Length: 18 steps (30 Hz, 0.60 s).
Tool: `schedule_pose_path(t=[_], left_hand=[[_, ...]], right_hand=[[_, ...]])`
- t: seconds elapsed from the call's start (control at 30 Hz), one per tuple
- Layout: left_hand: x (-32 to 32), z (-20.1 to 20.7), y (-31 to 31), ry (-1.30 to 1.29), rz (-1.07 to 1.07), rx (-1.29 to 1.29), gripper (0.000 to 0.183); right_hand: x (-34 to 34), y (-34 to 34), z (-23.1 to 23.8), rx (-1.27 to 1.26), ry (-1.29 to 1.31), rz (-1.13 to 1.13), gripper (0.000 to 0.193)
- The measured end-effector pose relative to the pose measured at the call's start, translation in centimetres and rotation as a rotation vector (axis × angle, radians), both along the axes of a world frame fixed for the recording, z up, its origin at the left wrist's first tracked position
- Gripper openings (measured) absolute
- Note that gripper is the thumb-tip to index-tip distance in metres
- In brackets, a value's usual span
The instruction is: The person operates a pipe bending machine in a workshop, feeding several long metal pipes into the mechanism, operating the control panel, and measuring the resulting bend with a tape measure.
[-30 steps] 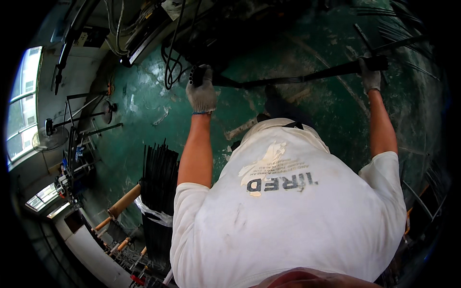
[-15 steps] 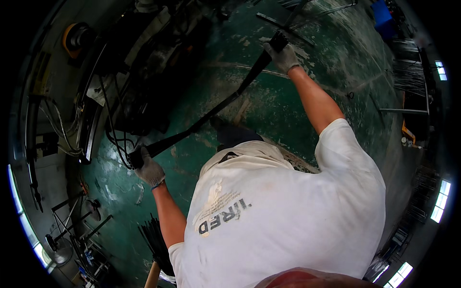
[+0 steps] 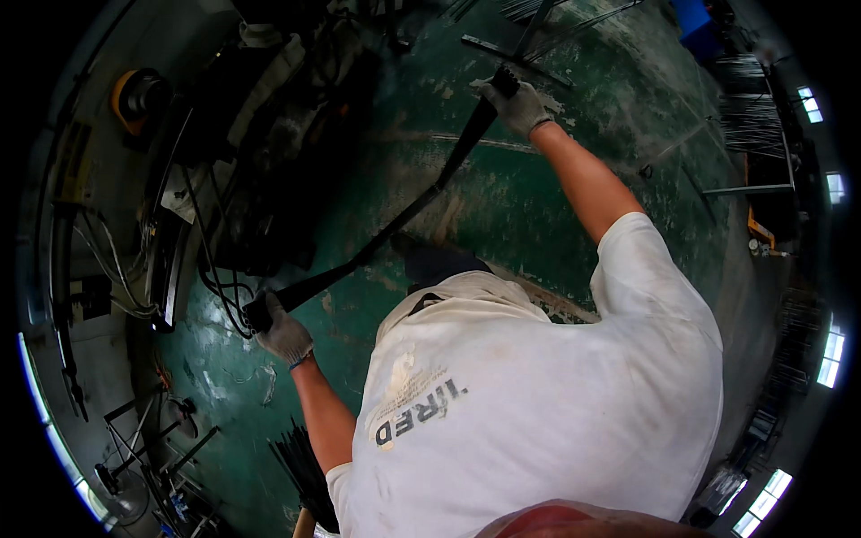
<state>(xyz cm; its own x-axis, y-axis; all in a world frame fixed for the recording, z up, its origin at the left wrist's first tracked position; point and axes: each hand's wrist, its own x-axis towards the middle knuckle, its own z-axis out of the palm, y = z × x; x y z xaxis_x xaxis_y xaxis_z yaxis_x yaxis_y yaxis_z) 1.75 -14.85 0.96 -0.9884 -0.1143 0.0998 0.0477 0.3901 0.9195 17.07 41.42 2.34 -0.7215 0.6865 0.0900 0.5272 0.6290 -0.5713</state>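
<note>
A long bundle of thin black bars [image 3: 395,226], bent near its middle, stretches across in front of me above the green floor. My left hand [image 3: 285,335], in a greyish knit glove, is closed round its lower left end. At the upper right end my right hand [image 3: 520,109], gloved the same way, grips the bundle just below its toothed-looking tips. The middle of the bundle is held by neither hand. What exactly the bars are, I cannot make out.
Dark machinery [image 3: 269,161] with hanging cables [image 3: 211,260] stands close by on the left. Behind my left arm is another bundle of black rods [image 3: 300,462]. Metal frames [image 3: 157,448] stand at the lower left. A rack of thin rods [image 3: 753,117] and a blue container [image 3: 695,27] are at the right.
The view has turned slightly, shifting the surroundings. Both hands keep their hold on the black bars, which stay at nearly the same slant in front of me.
</note>
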Motion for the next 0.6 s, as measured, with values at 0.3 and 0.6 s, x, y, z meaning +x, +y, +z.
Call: schedule_pose_path(t=[0.3, 0.6], left_hand=[[-0.1, -0.1, 0.2, -0.032, 0.045, 0.102, 0.033], [2.4, -6.2, -1.1, -0.173, 0.22, -0.079, 0.039]], right_hand=[[0.0, -1.1, -2.2, -0.097, 0.219, -0.029, 0.043], [-0.7, -2.5, -6.2, -0.469, 0.396, -0.061, 0.021]])
